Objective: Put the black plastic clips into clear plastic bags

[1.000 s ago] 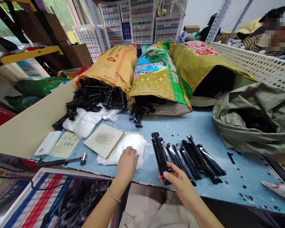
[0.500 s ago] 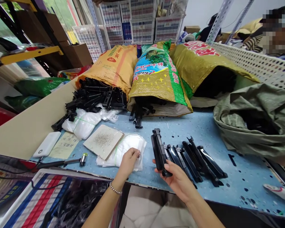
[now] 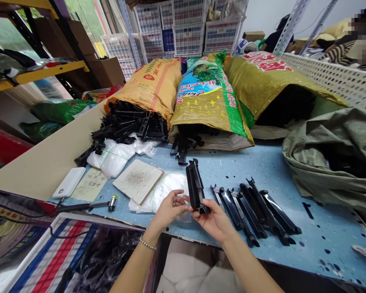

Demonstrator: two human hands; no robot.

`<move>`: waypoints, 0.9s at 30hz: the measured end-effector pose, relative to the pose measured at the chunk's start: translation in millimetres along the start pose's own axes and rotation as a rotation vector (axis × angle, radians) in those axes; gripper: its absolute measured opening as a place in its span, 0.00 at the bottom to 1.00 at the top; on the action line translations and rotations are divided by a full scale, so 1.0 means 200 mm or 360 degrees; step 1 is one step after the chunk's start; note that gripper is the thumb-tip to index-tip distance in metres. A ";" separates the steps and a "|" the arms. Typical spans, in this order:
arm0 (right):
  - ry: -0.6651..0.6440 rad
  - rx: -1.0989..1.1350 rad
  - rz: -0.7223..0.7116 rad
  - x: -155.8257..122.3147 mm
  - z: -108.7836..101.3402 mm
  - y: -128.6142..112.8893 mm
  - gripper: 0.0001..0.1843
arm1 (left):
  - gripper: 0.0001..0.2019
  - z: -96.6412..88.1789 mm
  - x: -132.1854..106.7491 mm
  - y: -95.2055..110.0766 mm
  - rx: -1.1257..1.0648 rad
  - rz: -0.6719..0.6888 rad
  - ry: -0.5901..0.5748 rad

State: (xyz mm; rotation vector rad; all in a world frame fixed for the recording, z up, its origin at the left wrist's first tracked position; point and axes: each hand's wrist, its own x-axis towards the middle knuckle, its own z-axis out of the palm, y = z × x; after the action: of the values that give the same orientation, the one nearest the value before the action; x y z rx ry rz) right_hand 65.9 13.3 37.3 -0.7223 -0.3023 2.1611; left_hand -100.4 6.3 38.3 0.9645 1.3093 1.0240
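Observation:
My right hand (image 3: 214, 219) grips the near end of a long black plastic part (image 3: 194, 185), lifted off the blue table (image 3: 262, 162) and pointing away from me. My left hand (image 3: 168, 207) is just left of it, fingers pinched together close to the part's lower end; what they pinch is too small to name. Under the left hand lies a white plastic bag (image 3: 163, 191). Several matching black parts (image 3: 256, 211) lie in a row to the right of my right hand.
Three woven sacks (image 3: 207, 97) lie at the back, black parts (image 3: 125, 124) spilling from them. A grey-green sack (image 3: 332, 158) lies right. A tan board (image 3: 138, 180), white power bank (image 3: 68, 182), paper note (image 3: 90, 184) and screwdriver (image 3: 85, 206) lie left. White crates (image 3: 186, 24) are stacked behind.
My right hand lifted the black part from the row and carried it left. My left hand left the white bag and rose to meet the part's lower end.

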 end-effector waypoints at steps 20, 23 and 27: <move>0.0104 0.0083 0.0071 0.02 -0.08 0.10 0.07 | 0.24 0.01 -0.01 -0.02 0.0344 0.0055 0.0340; 0.0166 0.0045 0.0052 -0.01 -0.10 0.11 0.07 | 0.23 0.01 -0.03 -0.02 0.0705 0.0081 0.0289; 0.0169 -0.0028 0.0028 -0.05 -0.12 0.11 0.07 | 0.28 0.06 -0.10 -0.06 0.1469 0.0379 0.0326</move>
State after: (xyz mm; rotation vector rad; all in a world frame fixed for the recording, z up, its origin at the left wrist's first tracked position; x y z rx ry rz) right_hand 71.6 -10.4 11.6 -0.8489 -0.2602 2.1303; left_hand -87.4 -15.6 31.7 1.7670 1.9275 0.6760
